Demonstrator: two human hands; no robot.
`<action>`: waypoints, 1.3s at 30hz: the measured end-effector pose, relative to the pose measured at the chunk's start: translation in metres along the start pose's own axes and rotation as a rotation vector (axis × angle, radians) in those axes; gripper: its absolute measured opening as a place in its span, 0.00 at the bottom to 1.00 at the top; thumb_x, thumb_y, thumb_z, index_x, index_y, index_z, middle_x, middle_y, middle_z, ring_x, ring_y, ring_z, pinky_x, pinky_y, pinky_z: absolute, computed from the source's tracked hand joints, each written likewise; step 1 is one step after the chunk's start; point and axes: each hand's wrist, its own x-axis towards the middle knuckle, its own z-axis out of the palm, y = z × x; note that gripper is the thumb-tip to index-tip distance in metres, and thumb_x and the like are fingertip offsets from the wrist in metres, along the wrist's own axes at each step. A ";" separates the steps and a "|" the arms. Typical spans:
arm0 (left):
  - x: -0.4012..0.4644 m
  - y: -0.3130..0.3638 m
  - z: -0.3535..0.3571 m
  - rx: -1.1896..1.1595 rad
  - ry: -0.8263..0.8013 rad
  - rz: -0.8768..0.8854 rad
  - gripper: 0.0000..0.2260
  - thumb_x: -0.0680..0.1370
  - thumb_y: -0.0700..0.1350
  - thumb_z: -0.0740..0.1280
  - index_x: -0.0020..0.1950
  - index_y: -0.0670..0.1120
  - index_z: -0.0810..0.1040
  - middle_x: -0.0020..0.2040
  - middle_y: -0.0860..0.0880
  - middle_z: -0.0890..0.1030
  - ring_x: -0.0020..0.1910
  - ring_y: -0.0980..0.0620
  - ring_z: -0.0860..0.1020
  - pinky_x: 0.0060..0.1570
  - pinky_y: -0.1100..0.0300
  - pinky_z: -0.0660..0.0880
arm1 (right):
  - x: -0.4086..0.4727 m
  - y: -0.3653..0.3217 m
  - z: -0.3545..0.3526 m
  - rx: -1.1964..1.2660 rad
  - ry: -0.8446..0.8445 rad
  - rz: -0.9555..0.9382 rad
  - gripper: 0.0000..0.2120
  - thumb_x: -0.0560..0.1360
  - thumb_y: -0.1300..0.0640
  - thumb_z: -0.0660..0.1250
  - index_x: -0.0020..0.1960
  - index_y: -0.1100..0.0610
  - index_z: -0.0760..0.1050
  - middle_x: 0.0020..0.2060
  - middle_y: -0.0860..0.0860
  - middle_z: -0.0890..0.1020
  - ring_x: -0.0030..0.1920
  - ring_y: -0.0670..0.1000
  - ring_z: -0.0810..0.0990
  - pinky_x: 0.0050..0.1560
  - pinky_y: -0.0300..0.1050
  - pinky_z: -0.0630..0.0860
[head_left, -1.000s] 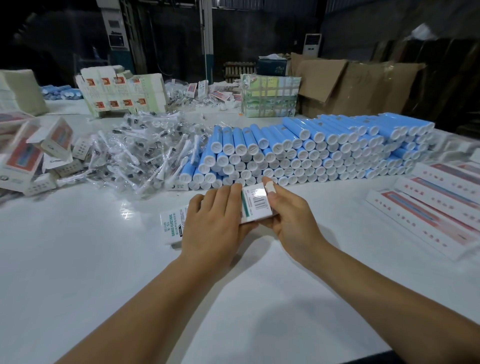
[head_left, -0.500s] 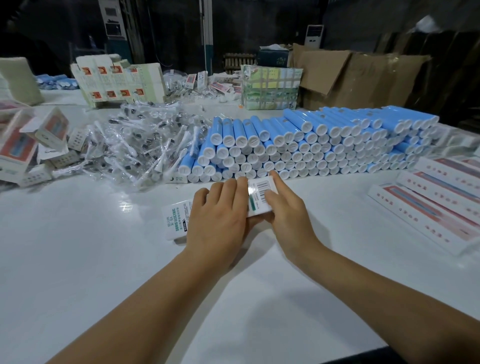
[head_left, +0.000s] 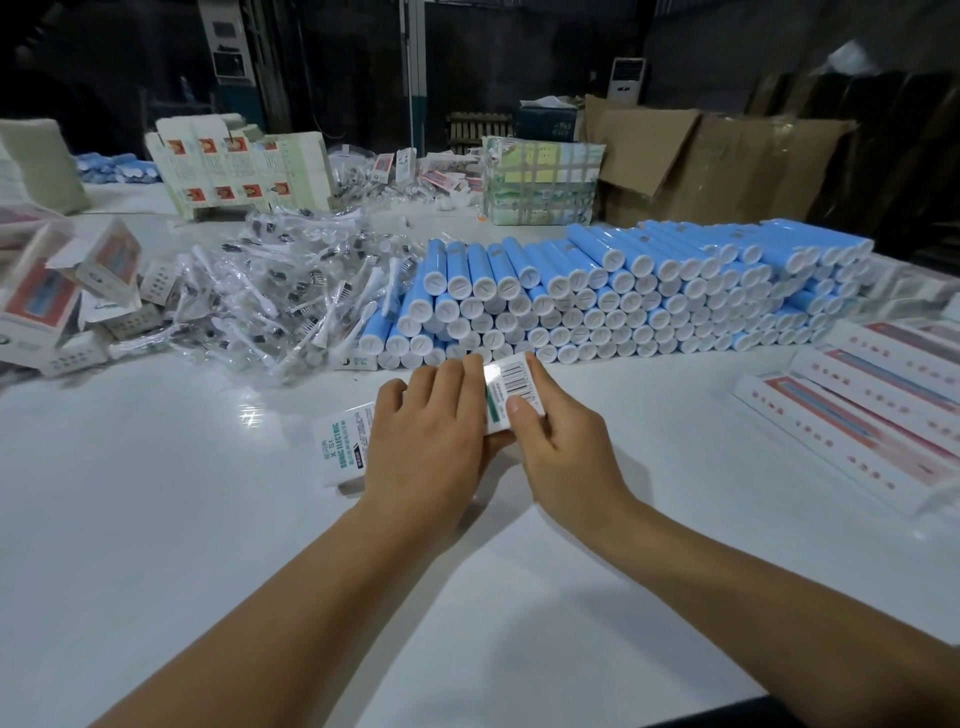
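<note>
A long white box (head_left: 343, 447) with green lettering lies across the white table (head_left: 156, 519), just in front of the tube stack. My left hand (head_left: 426, 436) covers its middle, fingers laid over the top and the thumb tucked at the near edge. My right hand (head_left: 561, 447) pinches the barcode end, thumb on the top face and forefinger along the far end. The box's middle is hidden under my left hand.
A wide stack of blue tubes with white caps (head_left: 623, 301) lies right behind the box. A heap of bagged brush heads (head_left: 280, 301) sits to its left. Flat white boxes (head_left: 857, 415) line the right side, open cartons (head_left: 52, 296) the left, and cardboard (head_left: 701, 166) stands at the back.
Both hands and the box have shifted slightly away from me toward the tube stack. My right thumb has come to rest on the barcode face.
</note>
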 end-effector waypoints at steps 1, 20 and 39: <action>0.000 0.000 0.000 -0.008 -0.007 -0.002 0.29 0.77 0.59 0.56 0.62 0.35 0.75 0.51 0.40 0.79 0.46 0.40 0.78 0.43 0.48 0.74 | 0.001 0.000 0.000 0.011 0.010 0.001 0.24 0.81 0.56 0.58 0.76 0.55 0.59 0.54 0.41 0.75 0.48 0.25 0.74 0.47 0.22 0.70; 0.022 -0.014 -0.012 -2.269 0.015 -1.458 0.30 0.76 0.67 0.59 0.64 0.42 0.73 0.57 0.38 0.80 0.54 0.40 0.79 0.57 0.42 0.74 | 0.001 -0.003 0.010 -0.227 -0.176 -0.178 0.34 0.68 0.32 0.58 0.72 0.43 0.64 0.55 0.39 0.69 0.58 0.39 0.67 0.55 0.27 0.64; 0.021 -0.005 -0.004 -2.297 0.168 -1.537 0.28 0.82 0.56 0.53 0.75 0.39 0.59 0.68 0.32 0.69 0.68 0.40 0.69 0.66 0.43 0.66 | 0.011 0.002 0.001 -0.298 -0.152 -0.168 0.26 0.74 0.44 0.66 0.71 0.43 0.65 0.50 0.52 0.68 0.54 0.52 0.66 0.58 0.56 0.72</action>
